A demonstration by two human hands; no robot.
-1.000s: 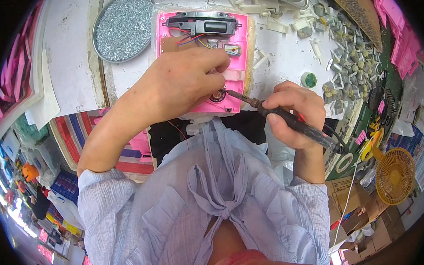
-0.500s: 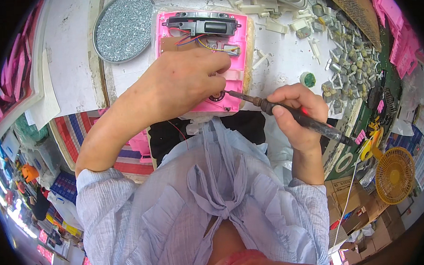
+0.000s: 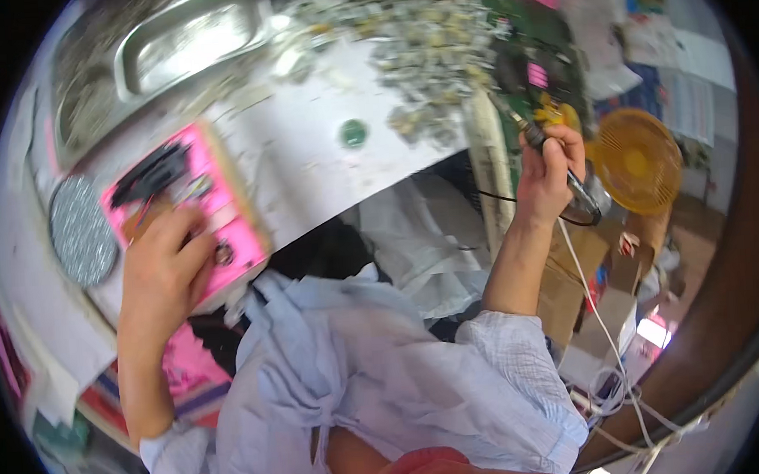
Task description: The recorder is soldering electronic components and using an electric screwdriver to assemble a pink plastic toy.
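"Starting nearest: what's there?"

"Pale blue shirt (image 3: 358, 324), then the left hand (image 3: 162, 265). Fingers bent over a pink casing (image 3: 247, 244). Whether they pinch anything, can't tell; the hand itself hides it."

"Casing's place?"

"On the white table (image 3: 307, 168), by its near edge, toward the left. Round dark part (image 3: 224, 252) near the casing's near end, black part (image 3: 150, 174) across its far end, thin wires between."

"Right hand (image 3: 552, 172)?"

"Out past the table's right edge, well apart from the casing. Closed round a soldering iron (image 3: 532, 133), tip pointing away from the body. Tip touching something? Can't tell, blurred."

"Next?"

"Silvery bits (image 3: 83, 231) in a round heap, near the table's left edge, just beside the casing. Little green pot (image 3: 353, 134) out in the middle, standing alone."

"Far side?"

"Heap of small grey and whitish parts (image 3: 434, 54) filling the far right corner, too blurred to sort. Shiny metal tray (image 3: 189, 51) at the far left corner."

"Off the table?"

"Orange fan (image 3: 637, 159) beyond the right edge, past the right hand; brown cartons (image 3: 563, 300) below it."
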